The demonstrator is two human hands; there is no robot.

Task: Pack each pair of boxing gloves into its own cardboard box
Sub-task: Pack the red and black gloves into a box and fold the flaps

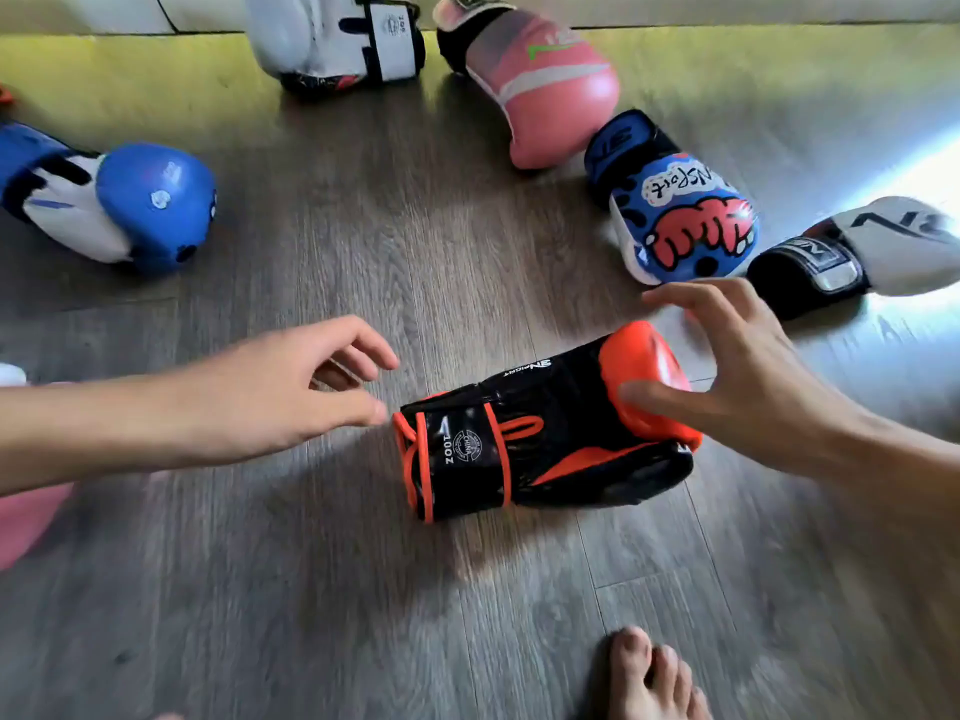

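A black and orange boxing glove (540, 433) lies on its side on the wooden floor in the middle. My right hand (737, 366) hovers over its orange padded end, fingers spread, thumb against the padding. My left hand (270, 392) reaches in from the left, fingers loosely curled, its fingertips just short of the glove's cuff and holding nothing. No cardboard box is in view.
Other gloves ring the floor: blue and white (119, 205) at left, white (332, 39) and pink (545, 85) at the top, blue cartoon-printed (675, 210) and white and black (872, 252) at right. A pink thing (26, 522) at the left edge; a bare foot (649, 678) below.
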